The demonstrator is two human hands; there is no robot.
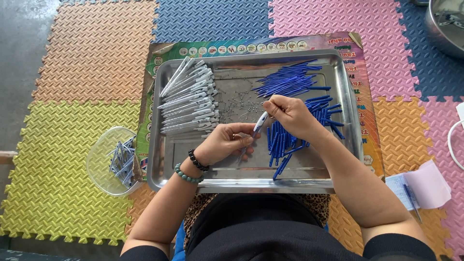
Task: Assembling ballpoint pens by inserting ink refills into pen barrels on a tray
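A steel tray (241,177) lies in front of me on a colourful printed board. My left hand (225,143) is closed around the lower end of a white pen barrel (261,121) over the tray's middle. My right hand (290,115) pinches the upper end of the same pen. White pen barrels (189,102) are stacked in the tray's left part. Thin blue refills (290,82) lie at the top right, and short blue pen parts (282,142) are heaped under my right hand. Small metal springs (238,104) are scattered in the centre.
A clear plastic bowl (104,164) with several finished pens stands left of the tray on foam floor mats. A metal basin (447,26) sits at the top right. Pink paper and a pen (425,186) lie at the right, beside a white cable (452,145).
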